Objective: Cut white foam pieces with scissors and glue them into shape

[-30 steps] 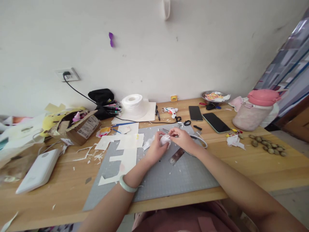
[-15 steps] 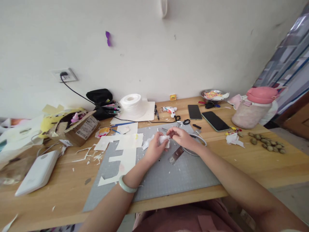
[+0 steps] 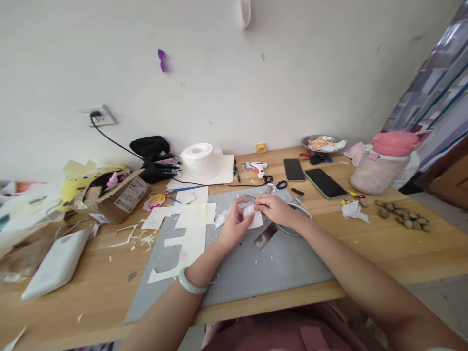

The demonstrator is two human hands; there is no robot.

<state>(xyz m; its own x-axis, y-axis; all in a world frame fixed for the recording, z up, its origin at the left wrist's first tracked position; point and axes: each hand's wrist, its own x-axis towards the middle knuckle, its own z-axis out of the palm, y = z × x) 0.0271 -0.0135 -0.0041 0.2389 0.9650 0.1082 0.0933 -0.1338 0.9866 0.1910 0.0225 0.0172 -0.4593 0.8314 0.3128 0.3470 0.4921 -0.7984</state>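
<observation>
Both hands meet over the grey cutting mat (image 3: pixel 270 268). A small crumpled white tissue piece (image 3: pixel 257 220) is between them. My left hand (image 3: pixel 234 225), with a pale bangle at the wrist, curls its fingers and thumb around the tissue's left side. My right hand (image 3: pixel 272 207) pinches the tissue's upper right edge with thumb and fingertips. A metal ruler (image 3: pixel 265 236) lies just below my right hand, and a grey ring-shaped object (image 3: pixel 310 214) is partly under that hand. Scissors (image 3: pixel 281 185) lie behind it. Cut white paper (image 3: pixel 193 243) lies left of my left hand.
At the back stand a white tissue roll (image 3: pixel 199 161), a glue gun (image 3: pixel 258 168) and a metal bowl (image 3: pixel 321 143). Two phones (image 3: pixel 326 183) and a pink-lidded bottle (image 3: pixel 382 165) are right. A cardboard box (image 3: pixel 126 197) and white power bank (image 3: pixel 56 263) are left.
The tissue between my hands now shows more of its rounded, spread surface. My left index finger has lifted away a little, and my right fingers have moved down onto the tissue's edge.
</observation>
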